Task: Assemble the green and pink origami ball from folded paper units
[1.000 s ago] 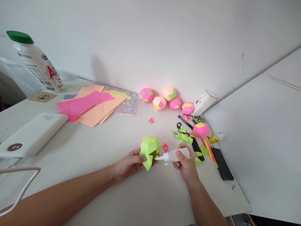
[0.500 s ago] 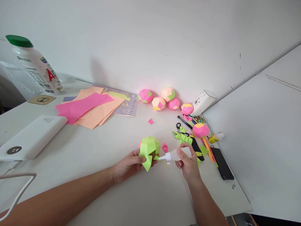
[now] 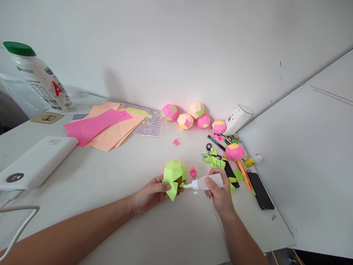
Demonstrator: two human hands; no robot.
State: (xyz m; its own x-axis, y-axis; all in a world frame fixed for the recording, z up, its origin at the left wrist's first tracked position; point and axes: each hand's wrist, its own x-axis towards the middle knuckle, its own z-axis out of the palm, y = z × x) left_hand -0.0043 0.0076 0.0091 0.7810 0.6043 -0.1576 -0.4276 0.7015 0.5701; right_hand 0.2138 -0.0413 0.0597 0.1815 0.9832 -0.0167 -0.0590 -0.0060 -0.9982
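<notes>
My left hand (image 3: 151, 194) grips a green faceted paper ball (image 3: 174, 171) by a loose flap at its lower side. The ball has an opening at its lower right, with triangular flaps sticking out. My right hand (image 3: 221, 193) is closed around a clear glue bottle (image 3: 211, 182), tilted so its white nozzle points left. The nozzle tip is at a small green flap beside the opening; whether it touches cannot be told. Just right of the ball lies a small pink paper piece (image 3: 193, 172), and another pink piece (image 3: 175, 142) sits farther back.
Finished-looking paper balls (image 3: 185, 121) stand along the wall. Scissors (image 3: 209, 147), green scraps (image 3: 213, 160), a yellow-labelled bottle (image 3: 250, 161) and a black phone (image 3: 260, 191) lie right. Paper sheets (image 3: 106, 129), a power bank (image 3: 38, 160) and a green-capped bottle (image 3: 41, 79) are left.
The glue bottle has shifted slightly left, its nozzle moving along the small green flap. My left hand and the paper ball stay almost still. The whole view has drifted slightly.
</notes>
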